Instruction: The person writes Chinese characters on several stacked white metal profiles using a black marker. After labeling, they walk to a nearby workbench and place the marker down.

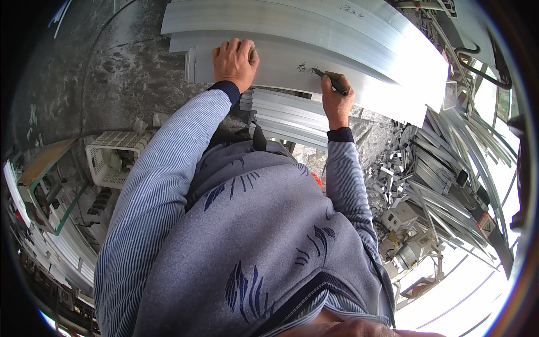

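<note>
A wide, flat silvery metal profile [275, 70] lies across the work area in front of me. My right hand [337, 101] grips a black marker pen [338, 86], its tip at the profile's surface beside some dark handwritten marks [302, 68]. Farther left, my left hand [234, 64] rests on the same profile with its fingers curled closed. Whether anything is inside that hand is hidden. Other long metal profiles [269, 22] lie side by side just beyond, one bearing handwriting too.
More profiles [289, 112] are stacked close to my body. A white plastic crate [112, 168] stands on the left by a green-edged frame [67, 208]. Metal offcuts [393, 168] are heaped on the right, with long scrap strips [443, 210] beside them.
</note>
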The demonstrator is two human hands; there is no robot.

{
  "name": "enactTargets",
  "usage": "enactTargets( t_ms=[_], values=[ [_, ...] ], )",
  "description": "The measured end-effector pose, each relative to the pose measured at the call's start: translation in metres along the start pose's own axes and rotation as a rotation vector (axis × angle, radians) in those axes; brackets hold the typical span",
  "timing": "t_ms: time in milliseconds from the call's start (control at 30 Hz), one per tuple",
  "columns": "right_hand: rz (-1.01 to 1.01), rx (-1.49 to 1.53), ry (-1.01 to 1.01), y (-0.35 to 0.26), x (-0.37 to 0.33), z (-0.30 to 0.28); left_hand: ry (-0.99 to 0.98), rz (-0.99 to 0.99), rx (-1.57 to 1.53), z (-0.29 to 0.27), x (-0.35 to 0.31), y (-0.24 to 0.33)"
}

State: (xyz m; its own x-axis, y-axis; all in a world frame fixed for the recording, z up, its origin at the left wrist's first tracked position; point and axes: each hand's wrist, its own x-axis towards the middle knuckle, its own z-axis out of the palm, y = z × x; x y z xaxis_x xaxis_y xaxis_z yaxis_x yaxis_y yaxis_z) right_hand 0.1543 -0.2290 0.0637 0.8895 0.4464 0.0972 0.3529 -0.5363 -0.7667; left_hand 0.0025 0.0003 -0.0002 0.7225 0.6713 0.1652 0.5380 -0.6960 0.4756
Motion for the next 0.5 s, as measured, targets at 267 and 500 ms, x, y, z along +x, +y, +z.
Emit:
enactTargets(
  t_ms=[267,500],
  values=[
    [0.044,0.120,-0.059,0.009,-0.003,-0.013,0.012,0.009,-0.011,0.000,0.000,-0.001],
    [0.099,0.166,0.011,0.021,0.003,-0.030,0.056,0.029,-0.019,0.001,0.000,-0.001]
  ],
)
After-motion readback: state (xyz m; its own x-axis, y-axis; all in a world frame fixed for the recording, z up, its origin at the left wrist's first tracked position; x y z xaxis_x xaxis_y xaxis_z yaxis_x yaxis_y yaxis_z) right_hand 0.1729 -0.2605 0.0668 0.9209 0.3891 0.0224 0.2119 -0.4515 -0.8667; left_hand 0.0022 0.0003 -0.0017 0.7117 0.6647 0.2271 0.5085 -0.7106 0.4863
